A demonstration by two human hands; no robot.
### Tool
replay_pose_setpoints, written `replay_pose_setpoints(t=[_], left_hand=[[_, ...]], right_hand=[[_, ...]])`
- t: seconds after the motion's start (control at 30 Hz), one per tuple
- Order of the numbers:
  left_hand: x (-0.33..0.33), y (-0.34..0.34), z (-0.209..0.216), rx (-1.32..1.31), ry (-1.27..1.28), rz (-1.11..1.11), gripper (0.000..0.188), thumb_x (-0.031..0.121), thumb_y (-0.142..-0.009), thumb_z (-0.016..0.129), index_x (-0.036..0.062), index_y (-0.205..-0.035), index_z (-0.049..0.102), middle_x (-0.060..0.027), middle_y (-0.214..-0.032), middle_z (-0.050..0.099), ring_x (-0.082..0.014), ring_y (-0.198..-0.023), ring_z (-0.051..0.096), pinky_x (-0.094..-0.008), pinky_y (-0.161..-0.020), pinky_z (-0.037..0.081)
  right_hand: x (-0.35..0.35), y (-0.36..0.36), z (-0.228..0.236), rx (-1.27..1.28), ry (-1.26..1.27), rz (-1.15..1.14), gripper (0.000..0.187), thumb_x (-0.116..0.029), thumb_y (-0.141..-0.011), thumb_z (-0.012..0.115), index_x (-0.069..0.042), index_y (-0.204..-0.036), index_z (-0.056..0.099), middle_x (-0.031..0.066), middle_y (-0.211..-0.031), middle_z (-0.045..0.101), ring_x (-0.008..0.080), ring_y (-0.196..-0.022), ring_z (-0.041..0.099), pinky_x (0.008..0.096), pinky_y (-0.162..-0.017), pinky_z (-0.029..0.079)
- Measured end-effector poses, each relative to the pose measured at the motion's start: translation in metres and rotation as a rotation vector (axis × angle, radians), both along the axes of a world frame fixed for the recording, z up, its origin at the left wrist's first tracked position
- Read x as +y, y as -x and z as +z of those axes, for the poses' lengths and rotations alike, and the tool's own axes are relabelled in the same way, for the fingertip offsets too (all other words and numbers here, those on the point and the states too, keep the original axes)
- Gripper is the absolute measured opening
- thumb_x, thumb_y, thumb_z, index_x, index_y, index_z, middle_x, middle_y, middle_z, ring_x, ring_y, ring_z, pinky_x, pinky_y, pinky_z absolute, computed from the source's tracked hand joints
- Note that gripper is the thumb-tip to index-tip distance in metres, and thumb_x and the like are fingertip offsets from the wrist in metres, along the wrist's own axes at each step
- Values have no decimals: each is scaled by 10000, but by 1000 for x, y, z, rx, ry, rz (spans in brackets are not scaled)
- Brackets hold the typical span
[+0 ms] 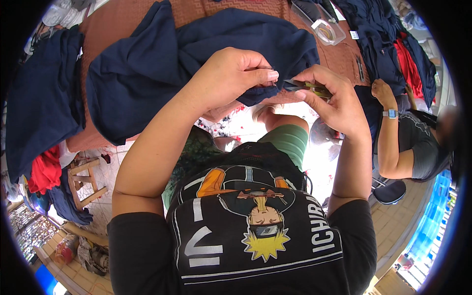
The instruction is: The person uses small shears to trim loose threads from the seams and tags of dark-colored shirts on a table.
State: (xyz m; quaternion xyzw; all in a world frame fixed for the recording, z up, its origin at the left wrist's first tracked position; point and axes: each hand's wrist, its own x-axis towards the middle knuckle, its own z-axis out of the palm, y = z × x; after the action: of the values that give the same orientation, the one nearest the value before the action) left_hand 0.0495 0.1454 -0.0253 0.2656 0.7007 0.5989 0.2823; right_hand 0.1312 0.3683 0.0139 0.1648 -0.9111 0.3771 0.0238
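Note:
A dark navy garment lies spread over the table in front of me, its near edge hanging over toward my lap. My left hand is closed in a pinch on a bunched edge of this garment. In my right hand is a pair of thread snips with yellowish handles, held between thumb and fingers. The snips' pointed metal blades face left, close to the pinched fabric and my left fingertips. Whether the blades touch any thread is too small to tell.
A brown patterned cloth covers the table. A clear plastic container and a slim dark tool lie at the right. Navy garments drape the left edge; more pile at right beside a seated person. A wooden stool stands lower left.

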Motion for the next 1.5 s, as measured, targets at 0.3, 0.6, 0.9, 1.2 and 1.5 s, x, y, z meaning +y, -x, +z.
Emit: replay_pose_setpoints(t=[0.3, 0.6, 0.9, 1.2, 1.5], left_hand=[[2, -5, 3, 42, 6, 14, 213, 188, -931, 652, -24, -948, 669, -29, -829, 683, -68, -776, 610, -229, -730, 500], [2, -6, 5, 119, 77, 4, 231, 201, -928, 655, -27, -958, 669, -34, -818, 684, -80, -776, 615, -239, -735, 504], [3, -7, 2, 87, 21, 33, 239, 205, -934, 649, -33, -956, 667, -31, -836, 682, -80, -788, 614, -241, -751, 502], [-2, -13, 17, 46, 57, -54, 219, 191, -923, 649, -25, -923, 688, -86, -912, 682, -124, -882, 621, -279, -793, 488], [-69, -42, 98, 653, -23, -77, 597, 371, -970, 323, -60, -866, 722, -245, -1133, 644, -375, -1125, 549, -455, -998, 371]], right_hand=[[-7, 4, -3, 67, -48, 51, 203, -171, -813, 723, -18, -930, 657, 119, -805, 635, 307, -718, 646, 347, -627, 498], [-15, 8, 2, 51, -127, 113, 157, -49, -801, 731, 22, -909, 641, 92, -776, 620, 175, -669, 628, 281, -612, 480], [-12, 7, 0, 80, -138, 93, 173, -51, -795, 737, 15, -931, 653, 96, -793, 633, 193, -689, 652, 292, -622, 500], [-18, 5, 2, 116, -193, 89, 170, -157, -784, 722, -53, -896, 648, 103, -772, 619, 322, -716, 633, 371, -615, 489], [7, -38, 51, -191, 400, 859, 225, -174, -853, 678, 7, -985, 659, 71, -853, 645, 173, -679, 616, 269, -599, 470]])
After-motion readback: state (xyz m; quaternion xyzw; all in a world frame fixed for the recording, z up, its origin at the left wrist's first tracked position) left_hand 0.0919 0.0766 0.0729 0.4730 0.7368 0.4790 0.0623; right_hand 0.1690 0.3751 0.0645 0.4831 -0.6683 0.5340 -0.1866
